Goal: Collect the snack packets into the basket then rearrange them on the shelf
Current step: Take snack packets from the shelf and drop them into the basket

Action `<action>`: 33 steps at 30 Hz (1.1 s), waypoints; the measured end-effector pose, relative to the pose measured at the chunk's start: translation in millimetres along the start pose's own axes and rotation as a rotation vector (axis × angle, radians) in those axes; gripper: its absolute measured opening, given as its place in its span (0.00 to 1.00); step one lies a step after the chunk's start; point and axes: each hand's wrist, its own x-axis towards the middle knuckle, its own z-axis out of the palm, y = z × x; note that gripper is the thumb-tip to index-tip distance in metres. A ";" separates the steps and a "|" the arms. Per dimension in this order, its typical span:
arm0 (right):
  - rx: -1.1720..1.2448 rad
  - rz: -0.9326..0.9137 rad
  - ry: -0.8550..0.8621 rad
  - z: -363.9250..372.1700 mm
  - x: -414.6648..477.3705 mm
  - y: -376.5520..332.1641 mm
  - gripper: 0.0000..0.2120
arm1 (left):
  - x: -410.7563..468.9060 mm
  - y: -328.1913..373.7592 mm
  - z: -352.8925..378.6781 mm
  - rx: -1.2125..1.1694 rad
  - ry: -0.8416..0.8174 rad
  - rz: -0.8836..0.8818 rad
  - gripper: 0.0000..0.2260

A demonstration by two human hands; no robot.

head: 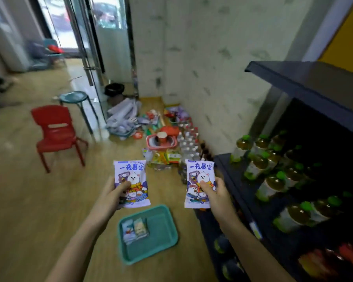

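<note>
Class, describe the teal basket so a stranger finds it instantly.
Find the dark shelf of green-capped bottles on the right. On the wooden floor beside its base lies the teal basket. Unlike the pink tub farther off, it holds small packets.

Both bare arms reach forward from the bottom edge, the left forearm point(80, 237) slanting up to the right and the right forearm point(243, 241) slanting up to the left. The left hand point(112, 194) grips a purple-and-white cartoon-printed plastic snack packet point(132, 174) at its lower left side, the left thumb point(123, 185) laid across the front and the fingers hidden behind. The right hand point(217, 195) grips a second purple-and-white cartoon-printed snack packet point(200, 174) at its lower right side, the right thumb point(204, 185) on the front. The hands are level and well apart.
</note>
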 end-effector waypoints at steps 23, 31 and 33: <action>-0.437 0.508 -0.374 279.2 234.4 448.8 0.14 | 243.7 -470.6 -96.0 0.005 0.086 -0.559 0.09; -0.388 0.443 -0.350 327.9 327.3 646.3 0.17 | 348.9 -692.5 -83.0 0.204 0.111 -0.478 0.01; -0.374 0.400 -0.354 344.2 347.3 682.0 0.16 | 372.5 -732.1 -81.1 0.251 0.133 -0.419 0.05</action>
